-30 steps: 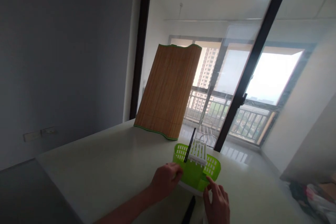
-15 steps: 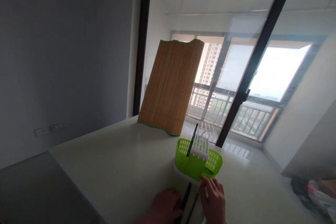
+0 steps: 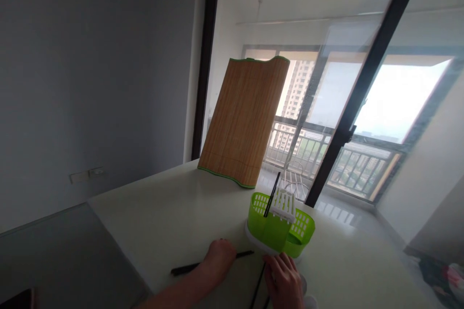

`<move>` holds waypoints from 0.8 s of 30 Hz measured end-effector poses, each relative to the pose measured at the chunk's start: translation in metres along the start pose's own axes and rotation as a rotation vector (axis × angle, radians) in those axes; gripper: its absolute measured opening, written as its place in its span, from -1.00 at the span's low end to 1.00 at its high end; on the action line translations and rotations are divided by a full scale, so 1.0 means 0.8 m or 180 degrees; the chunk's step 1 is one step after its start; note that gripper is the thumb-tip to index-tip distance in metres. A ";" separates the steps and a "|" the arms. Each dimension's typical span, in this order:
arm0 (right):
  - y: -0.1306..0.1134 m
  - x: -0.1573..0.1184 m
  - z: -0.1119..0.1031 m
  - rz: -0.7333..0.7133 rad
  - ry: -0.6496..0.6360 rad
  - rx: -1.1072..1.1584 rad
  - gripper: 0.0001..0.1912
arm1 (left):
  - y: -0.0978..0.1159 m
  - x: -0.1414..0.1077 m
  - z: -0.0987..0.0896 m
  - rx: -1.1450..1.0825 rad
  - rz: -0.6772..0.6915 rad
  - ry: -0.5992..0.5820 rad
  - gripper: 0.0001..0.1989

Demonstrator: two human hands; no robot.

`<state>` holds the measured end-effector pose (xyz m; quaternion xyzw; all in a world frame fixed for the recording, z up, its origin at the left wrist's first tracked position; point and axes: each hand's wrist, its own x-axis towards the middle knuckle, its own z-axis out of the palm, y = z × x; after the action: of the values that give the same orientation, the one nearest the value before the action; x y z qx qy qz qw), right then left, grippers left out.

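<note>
My left hand (image 3: 219, 260) is closed over a bundle of black chopsticks (image 3: 183, 269) low over the white table, with the ends sticking out on both sides. My right hand (image 3: 284, 277) pinches the upper end of a thin black chopstick (image 3: 256, 287) just in front of a green basket. A second dark stick shows partly beneath that hand. The green cutlery basket (image 3: 271, 231) has slotted sides and a white base. Black chopsticks (image 3: 272, 195) stand in it beside a white slatted piece (image 3: 284, 205). A pale, shiny round thing (image 3: 303, 284), partly hidden, lies beside my right hand.
A bamboo mat (image 3: 244, 120) with green edging stands upright at the back of the white table (image 3: 163, 212). Behind it are a dark-framed glass door (image 3: 348, 106) and a balcony. A dark object (image 3: 20, 299) shows at the lower left corner.
My left hand has moved left and forward with the chopsticks, which have turned from pointing away to lying crosswise. My right hand stays near the basket's front. The view has shifted slightly left.
</note>
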<state>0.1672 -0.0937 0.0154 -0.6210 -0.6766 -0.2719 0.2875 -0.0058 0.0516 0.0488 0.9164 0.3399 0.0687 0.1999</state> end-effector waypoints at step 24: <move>-0.051 -0.021 0.078 0.0562 -0.0391 0.0824 -0.38 | 0.050 -0.054 -0.080 -0.2377 0.0793 0.0119 -0.85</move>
<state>0.1240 -0.0629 -0.0400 -0.6513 -0.6651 -0.1176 0.3460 -0.0319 0.0166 0.1238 0.8135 0.1813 0.2281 0.5034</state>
